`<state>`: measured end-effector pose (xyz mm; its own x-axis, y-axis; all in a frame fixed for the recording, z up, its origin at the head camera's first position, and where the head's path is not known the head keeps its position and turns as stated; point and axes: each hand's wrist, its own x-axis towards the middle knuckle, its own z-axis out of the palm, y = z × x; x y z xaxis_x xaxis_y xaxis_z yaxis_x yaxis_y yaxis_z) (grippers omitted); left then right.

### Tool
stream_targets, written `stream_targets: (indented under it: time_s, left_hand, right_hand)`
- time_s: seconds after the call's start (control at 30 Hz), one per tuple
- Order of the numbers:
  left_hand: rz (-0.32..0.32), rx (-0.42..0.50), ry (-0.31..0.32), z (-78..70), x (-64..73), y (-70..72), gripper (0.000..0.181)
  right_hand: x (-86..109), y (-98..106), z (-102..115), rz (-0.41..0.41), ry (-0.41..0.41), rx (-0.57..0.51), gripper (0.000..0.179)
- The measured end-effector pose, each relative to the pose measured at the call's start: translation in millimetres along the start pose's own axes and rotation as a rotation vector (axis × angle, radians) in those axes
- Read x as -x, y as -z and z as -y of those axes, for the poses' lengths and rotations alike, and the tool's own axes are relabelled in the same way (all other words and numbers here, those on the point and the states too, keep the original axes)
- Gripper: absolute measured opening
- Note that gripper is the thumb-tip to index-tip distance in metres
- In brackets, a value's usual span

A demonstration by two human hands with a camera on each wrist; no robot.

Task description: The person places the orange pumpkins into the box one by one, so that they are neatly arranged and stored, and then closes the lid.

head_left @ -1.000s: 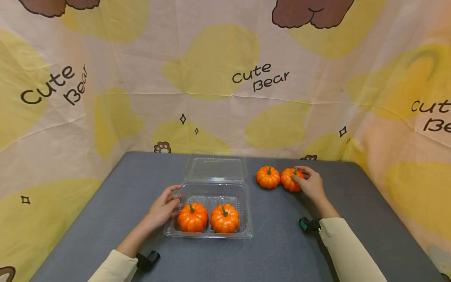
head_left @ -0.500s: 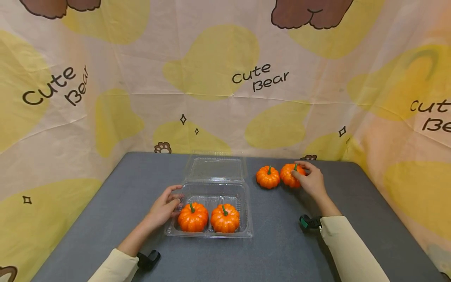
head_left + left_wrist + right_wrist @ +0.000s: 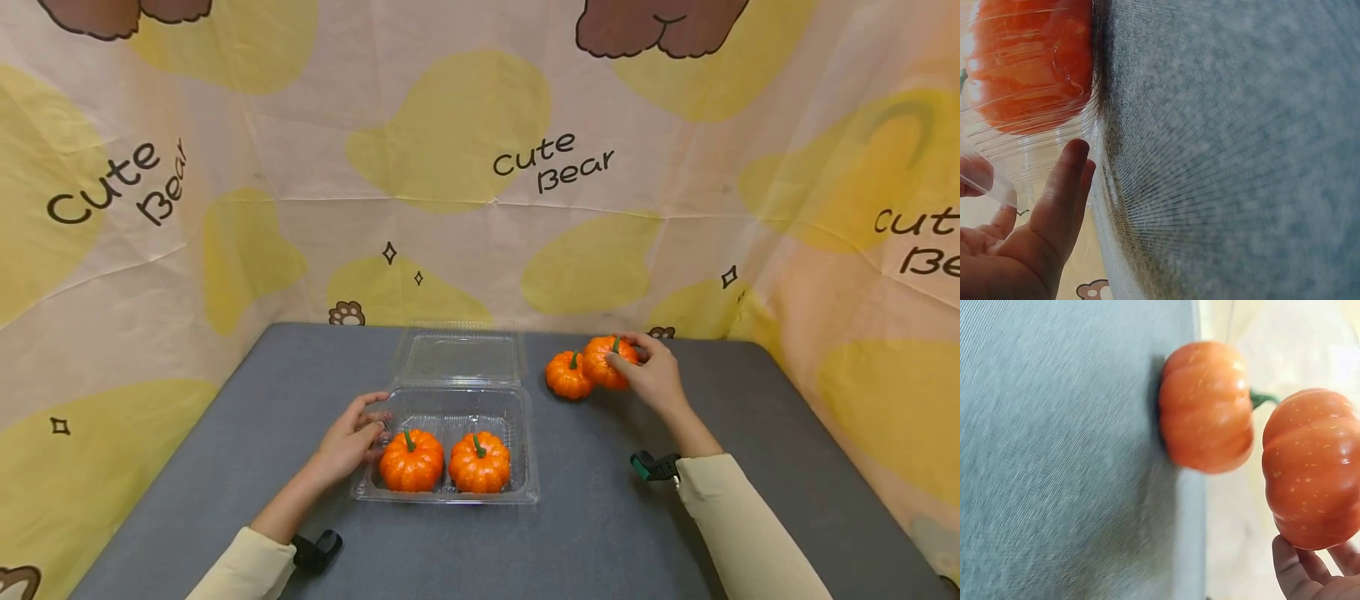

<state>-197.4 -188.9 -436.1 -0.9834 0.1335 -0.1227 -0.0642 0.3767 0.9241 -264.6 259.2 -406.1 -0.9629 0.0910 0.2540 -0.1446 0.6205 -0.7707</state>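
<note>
My right hand (image 3: 657, 377) holds an orange toy pumpkin (image 3: 609, 363) with a green stem, raised off the table. A second pumpkin (image 3: 568, 376) stands just left of it on the table; in the right wrist view the held pumpkin (image 3: 1313, 469) hangs above that pumpkin (image 3: 1207, 407). Two more pumpkins, a left one (image 3: 412, 461) and a right one (image 3: 480, 462), sit side by side in the front of a clear plastic clamshell box (image 3: 534, 450). Against the box's left wall rests my left hand (image 3: 347, 437), its fingers fairly straight.
The box's clear lid (image 3: 459, 358) lies folded back behind it. Grey cloth covers the table (image 3: 585, 533). A curtain (image 3: 450, 167) with yellow patches and bear prints hangs close behind the table's far edge. Black bands sit at both wrists.
My right hand has lifted its pumpkin from the table and moved it slightly left, so it now partly overlaps the neighbouring pumpkin in the head view. The left hand stays put.
</note>
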Motion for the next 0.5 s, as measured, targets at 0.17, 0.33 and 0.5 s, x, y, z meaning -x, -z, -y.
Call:
stream_targets:
  time_s: [0.17,0.33,0.5]
  left_hand:
    - [-0.004,-0.007,-0.002,1.4,-1.6,0.3,0.047]
    - [-0.008,-0.010,-0.001,2.0,-2.6,0.2,0.048]
    - [-0.003,-0.007,-0.001,1.9,-1.2,0.1,0.048]
  right_hand:
    - [-1.1,-4.5,14.7,0.023,0.026,-0.033,0.046]
    - [0.7,-10.3,29.7,0.053,0.083,-0.042,0.045]
    - [4.3,-17.4,43.6,0.079,0.121,-0.040,0.044]
